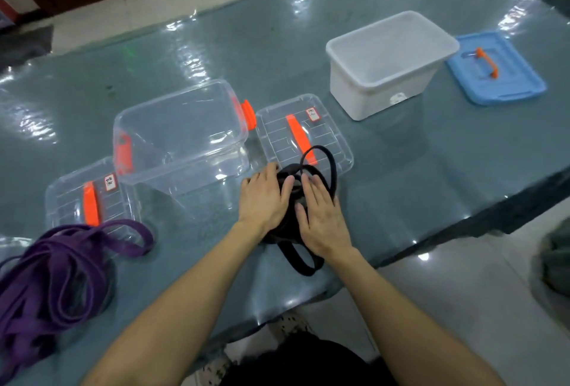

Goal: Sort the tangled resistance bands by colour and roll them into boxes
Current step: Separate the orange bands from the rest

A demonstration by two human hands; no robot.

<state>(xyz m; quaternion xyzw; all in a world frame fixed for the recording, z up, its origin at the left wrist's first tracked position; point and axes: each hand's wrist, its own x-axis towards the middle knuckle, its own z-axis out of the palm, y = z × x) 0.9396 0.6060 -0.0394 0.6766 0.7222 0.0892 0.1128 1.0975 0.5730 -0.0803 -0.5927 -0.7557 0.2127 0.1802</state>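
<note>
The colours look sorted, but the clear box (182, 138) and white box (391, 61) hold nothing: the left grip (262, 200) and right grip (322, 222), fingers flat, press the black bands (303, 262) on the tabletop (416, 176), while the purple bands (61, 265) lie unrolled.

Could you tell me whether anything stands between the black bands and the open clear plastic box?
Nothing visible does. The black resistance bands, under the left hand and right hand, lie by the near right corner of the clear plastic box with orange latches, whose top is open. A clear lid lies aside, beyond the bands.
</note>
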